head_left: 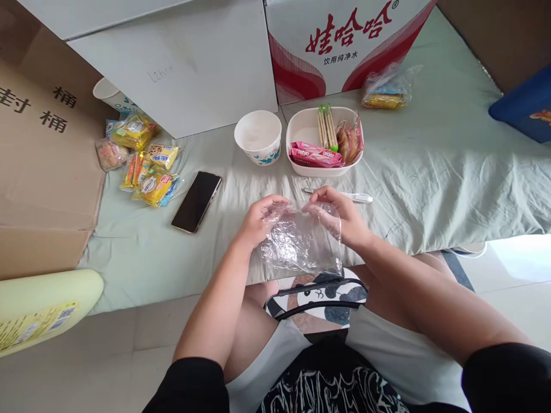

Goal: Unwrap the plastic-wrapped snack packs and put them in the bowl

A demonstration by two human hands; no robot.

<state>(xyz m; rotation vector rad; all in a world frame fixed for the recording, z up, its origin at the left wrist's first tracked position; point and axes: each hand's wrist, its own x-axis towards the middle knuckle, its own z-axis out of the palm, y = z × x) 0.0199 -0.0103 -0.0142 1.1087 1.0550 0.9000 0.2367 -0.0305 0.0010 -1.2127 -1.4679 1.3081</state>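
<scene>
At the far left of the cloth-covered counter [430,172], a heap of yellow snack packets [144,160] lies beside a brown cardboard box [43,172], with a paper cup [107,92] behind it and a black phone [197,201] lying face up just to the right. Nearer the middle stands a white paper bowl [258,137], and beside it a white dish [307,132] holding pink wafer packs, sausage sticks and straws.

Over the near edge of the counter, the left hand [258,221] has its grip pinched together on the left top corner of a clear plastic bag [301,241]; the right hand [340,218] pinches the right top corner the same way. The bag hangs crumpled between them, just above the person's lap, its mouth apparently at the top (the film is too wrinkled to tell whether it has parted).

To open it well, I judge the thumbs should rub the two layers against each other at the rim, then draw them apart gently, since thin film tears if yanked. Holding the bag taut keeps the seam easy to find.

Behind the right hand lies a white pen [353,197], and further right a filled bag of snacks [387,89] leans against the red-and-white water carton [344,46].
</scene>
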